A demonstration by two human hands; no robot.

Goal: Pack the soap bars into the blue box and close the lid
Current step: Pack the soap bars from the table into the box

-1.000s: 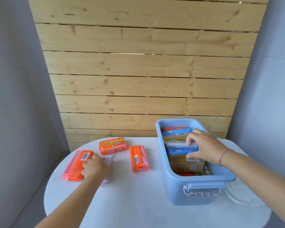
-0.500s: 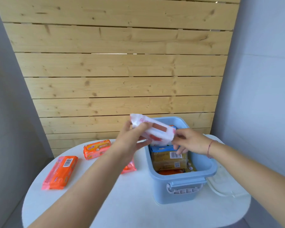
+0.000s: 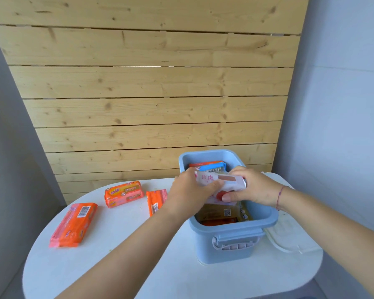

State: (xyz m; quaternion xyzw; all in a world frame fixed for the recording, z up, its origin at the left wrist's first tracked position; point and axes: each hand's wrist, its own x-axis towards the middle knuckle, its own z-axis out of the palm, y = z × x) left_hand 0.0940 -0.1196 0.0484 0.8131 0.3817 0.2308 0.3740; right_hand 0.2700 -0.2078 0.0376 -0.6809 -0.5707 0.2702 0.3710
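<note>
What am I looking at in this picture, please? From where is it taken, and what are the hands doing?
The camera sits on a person's head and looks down at their own bare arms; there is no machine. The left hand and right hand together hold a white and pink soap bar over the open blue box, which already contains several bars. On the white table, three orange soap bars wait: one far left, one behind, and one beside the left wrist. The clear lid lies to the right of the box.
</note>
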